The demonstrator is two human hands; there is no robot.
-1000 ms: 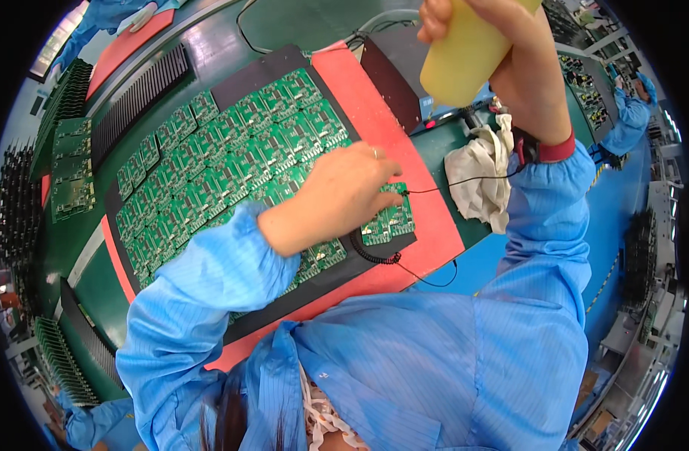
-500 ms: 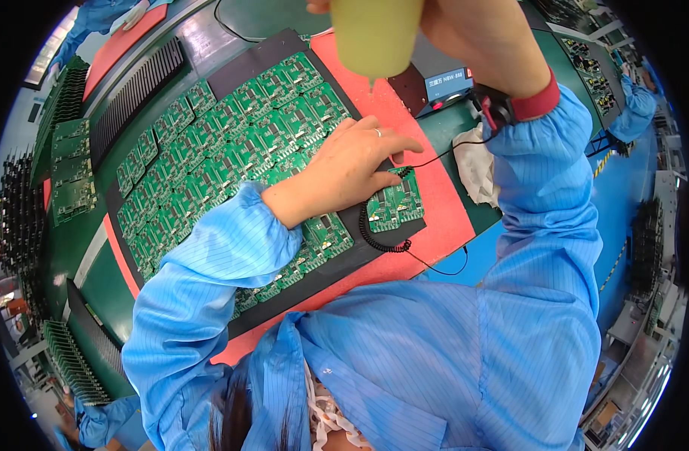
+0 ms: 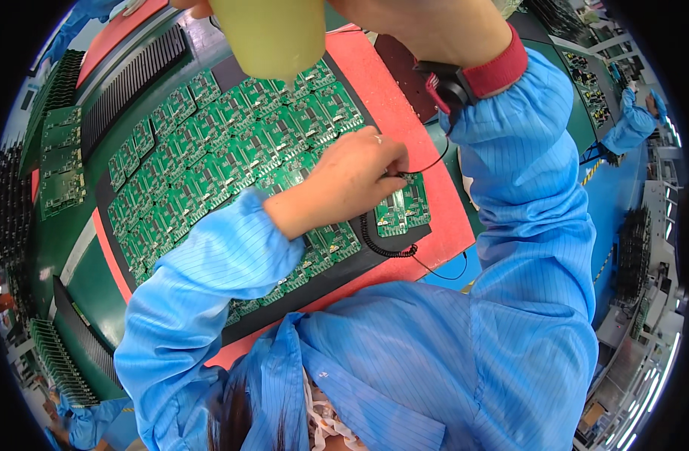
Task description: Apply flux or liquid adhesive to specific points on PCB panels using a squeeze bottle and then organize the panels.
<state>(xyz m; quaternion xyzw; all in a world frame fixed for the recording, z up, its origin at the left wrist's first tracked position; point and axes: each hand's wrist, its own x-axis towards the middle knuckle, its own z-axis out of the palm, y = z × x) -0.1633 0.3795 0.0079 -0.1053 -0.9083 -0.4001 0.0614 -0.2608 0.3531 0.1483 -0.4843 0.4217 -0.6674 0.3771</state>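
Observation:
A black tray [image 3: 231, 75] on a red mat [image 3: 404, 98] holds several rows of green circuit boards [image 3: 209, 165]. My left hand [image 3: 352, 180] lies on the boards at the tray's right side. Its fingertips are curled onto the edge of one small green circuit board [image 3: 404, 207], close to a thin black cord. My right hand [image 3: 427, 30] is raised at the top of the view, closed around a pale yellow plastic bottle [image 3: 273, 34] that hangs over the tray. A red wrist strap [image 3: 495, 71] with a black coiled cord [image 3: 382, 244] is on my right wrist.
The green workbench [image 3: 59, 255] carries black ribbed racks [image 3: 134, 83] at the back left and front left, plus a loose stack of boards [image 3: 59, 177]. A person in a blue coat [image 3: 634, 124] works at the far right; another blue sleeve [image 3: 89, 421] shows at lower left.
The yellow bottle in my right hand has swung from the right to the left, over the tray. My left hand has stayed on the boards, its fingers curling tighter.

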